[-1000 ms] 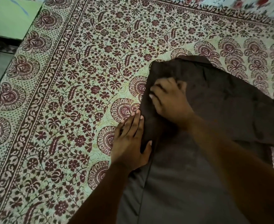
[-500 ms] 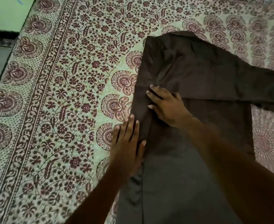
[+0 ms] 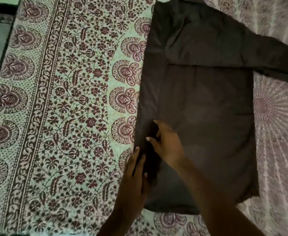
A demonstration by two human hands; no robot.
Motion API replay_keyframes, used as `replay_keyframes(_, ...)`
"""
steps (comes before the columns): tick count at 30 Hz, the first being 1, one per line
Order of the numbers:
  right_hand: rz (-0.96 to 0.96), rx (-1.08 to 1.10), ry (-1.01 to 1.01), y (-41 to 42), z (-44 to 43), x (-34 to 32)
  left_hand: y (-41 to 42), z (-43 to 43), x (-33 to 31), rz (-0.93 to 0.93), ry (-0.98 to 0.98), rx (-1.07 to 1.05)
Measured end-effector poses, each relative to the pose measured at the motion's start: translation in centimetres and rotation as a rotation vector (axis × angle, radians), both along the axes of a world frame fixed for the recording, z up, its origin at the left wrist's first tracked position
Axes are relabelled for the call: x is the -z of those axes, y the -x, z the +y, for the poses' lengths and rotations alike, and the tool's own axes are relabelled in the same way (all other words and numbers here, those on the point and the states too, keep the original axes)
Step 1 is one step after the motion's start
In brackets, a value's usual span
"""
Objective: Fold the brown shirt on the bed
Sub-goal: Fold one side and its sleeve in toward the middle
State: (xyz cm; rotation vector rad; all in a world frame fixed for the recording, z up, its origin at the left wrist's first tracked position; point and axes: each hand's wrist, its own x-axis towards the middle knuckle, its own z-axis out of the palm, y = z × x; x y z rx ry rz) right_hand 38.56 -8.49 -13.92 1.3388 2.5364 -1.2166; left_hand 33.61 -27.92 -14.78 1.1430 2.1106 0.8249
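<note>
head view: your left hand [image 3: 134, 176] lies flat, fingers straight, along the left edge of the shirt [image 3: 199, 108], pressing the turned-in strip down near the hem. your right hand [image 3: 167, 147] is just beside it on the same strip, fingers loose and spread, touching the cloth. neither hand plainly grasps anything.

the shirt lies flat on the sheet [image 3: 63, 99], hem toward you and shoulders away. its left side is already folded in to a straight edge. the right sleeve [image 3: 267, 55] sticks out sideways over the sheet, not yet folded.

you seem to be smoothing the first side fold, so the task is at an early stage. the next move is probably the right side. lift both hands off without dragging the strip open, then reach across, take the sleeve and shoulder, and bring them in to match the left edge. the cloth looks thin and may slide, so lay it down and don't pull.
</note>
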Motion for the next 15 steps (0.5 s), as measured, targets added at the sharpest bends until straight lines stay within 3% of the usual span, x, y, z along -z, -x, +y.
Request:
replay_keyframes(6, -0.092, 0.155, 0.218, -3.4, -6.3, -1.8, -0.7, -1.4, -1.6, -0.131, -0.064, -0.273)
replay_keyframes(15, -0.109, 0.382, 0.308, -6.8, -10.1, -1.7, -0.1, -3.4, -0.6, -0.147, -0.016, -0.186)
